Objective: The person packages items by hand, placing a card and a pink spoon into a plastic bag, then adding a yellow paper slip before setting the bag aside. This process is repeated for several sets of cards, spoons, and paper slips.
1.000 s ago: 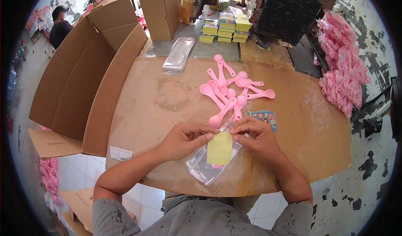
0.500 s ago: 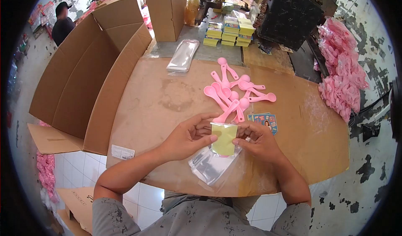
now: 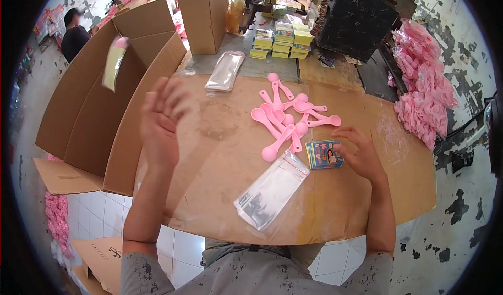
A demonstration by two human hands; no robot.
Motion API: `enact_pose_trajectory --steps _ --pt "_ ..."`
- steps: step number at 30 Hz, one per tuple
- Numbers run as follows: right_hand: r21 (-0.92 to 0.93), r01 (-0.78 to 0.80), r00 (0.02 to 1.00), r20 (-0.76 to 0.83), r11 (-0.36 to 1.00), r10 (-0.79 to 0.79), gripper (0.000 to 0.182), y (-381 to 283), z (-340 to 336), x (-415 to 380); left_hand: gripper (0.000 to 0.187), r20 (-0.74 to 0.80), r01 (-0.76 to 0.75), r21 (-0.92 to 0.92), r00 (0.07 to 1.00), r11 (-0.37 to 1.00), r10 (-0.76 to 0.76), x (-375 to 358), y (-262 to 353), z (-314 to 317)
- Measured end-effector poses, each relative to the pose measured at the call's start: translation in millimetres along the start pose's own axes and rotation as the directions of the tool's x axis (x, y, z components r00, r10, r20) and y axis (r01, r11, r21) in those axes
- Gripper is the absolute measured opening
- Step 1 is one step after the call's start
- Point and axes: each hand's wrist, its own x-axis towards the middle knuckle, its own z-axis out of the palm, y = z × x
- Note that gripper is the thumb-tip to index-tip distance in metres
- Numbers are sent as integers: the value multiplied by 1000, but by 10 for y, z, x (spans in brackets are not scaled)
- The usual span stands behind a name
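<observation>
A packet hangs airborne beyond the splayed left hand

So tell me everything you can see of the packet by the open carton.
The packet is blurred: pink at its upper end, pale yellow-green below, glossy like clear plastic. Long and narrow, it leans right at the top and shows against the inside of the open carton. Nothing visibly touches it; the left hand is apart from it, so it seems airborne.
</observation>
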Motion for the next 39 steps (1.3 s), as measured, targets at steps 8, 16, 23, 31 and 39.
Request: enact_pose_trajectory --steps 8,16,23,31,39 --pt "15 -125 992 35 992 124 29 99 175 -111 29 685 -460 691 662 557 -305 -913 -741 172" --pt "61 -40 995 -91 997 46 22 195 241 -97 15 657 -288 698 622 656 -426 -867 -796 88" --pt "422 -96 992 -29 902 119 21 -80 531 -200 15 669 348 299 588 889 -455 -903 -941 83" --pt "702 -109 981 -40 704 192 31 -443 622 -205 38 636 487 318 527 814 -564 -875 -864 86" --pt "443 37 995 70 896 -76 37 -404 543 -160 40 610 401 350 588 846 -531 -930 -867 114"
